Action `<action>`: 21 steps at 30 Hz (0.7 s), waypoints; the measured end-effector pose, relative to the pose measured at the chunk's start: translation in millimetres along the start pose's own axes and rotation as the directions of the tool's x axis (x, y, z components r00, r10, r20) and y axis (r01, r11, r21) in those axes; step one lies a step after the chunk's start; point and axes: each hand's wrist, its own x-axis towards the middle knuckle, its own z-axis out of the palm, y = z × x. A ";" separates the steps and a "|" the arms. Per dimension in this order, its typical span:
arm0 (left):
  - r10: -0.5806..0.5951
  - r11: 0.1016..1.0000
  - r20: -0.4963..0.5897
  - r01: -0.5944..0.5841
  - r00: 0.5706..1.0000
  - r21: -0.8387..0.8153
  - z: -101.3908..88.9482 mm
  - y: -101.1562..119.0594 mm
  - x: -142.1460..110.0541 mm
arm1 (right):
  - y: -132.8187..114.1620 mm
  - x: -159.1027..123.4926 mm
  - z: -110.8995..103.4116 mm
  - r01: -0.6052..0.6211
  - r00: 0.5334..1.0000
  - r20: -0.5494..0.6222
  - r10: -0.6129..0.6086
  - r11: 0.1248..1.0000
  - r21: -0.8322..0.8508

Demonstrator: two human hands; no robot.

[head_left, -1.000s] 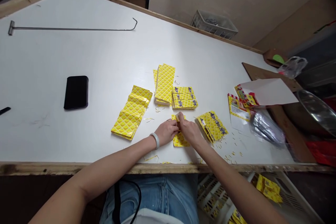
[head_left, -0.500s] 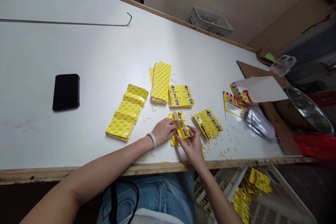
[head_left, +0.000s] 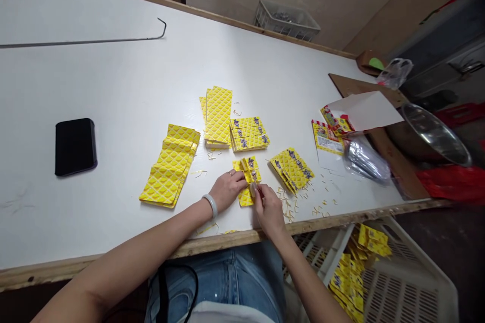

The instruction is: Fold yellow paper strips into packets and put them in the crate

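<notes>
A yellow printed card (head_left: 250, 164) with small purple figures and folded strips lies on the table in front of me. My left hand (head_left: 227, 192), with a ring and a pale bangle, has closed fingers gripping its left side. My right hand (head_left: 270, 209) pinches its lower right part between thumb and fingers; the fingertips partly hide what is pinched. Just right of this card is a stack of figured yellow cards (head_left: 292, 169), and a second figured stack (head_left: 250, 135) lies behind it. Plain-patterned yellow cards (head_left: 220, 113) are piled at the back, with folded yellow strips (head_left: 170, 166) to the left.
Thin yellow scraps (head_left: 288, 204) litter the white table (head_left: 113, 86). A black phone (head_left: 76, 146) and a hooked metal rod (head_left: 113, 40) lie left. Clear plastic packets (head_left: 367, 161) and a metal bowl (head_left: 435, 133) are right. Below the wooden edge, a white crate (head_left: 409, 282) holds yellow pieces.
My right hand's fingers have gone from spread around the card's right side to a tighter pinch at its lower part. The left hand still grips the card. The whole view has shifted slightly.
</notes>
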 end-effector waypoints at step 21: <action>-0.146 0.976 0.011 0.146 0.989 -0.163 0.2 1.0 -0.4 | -0.3 -7.2 5.7 0.060 0.997 -0.045 -0.062 0.997 -0.046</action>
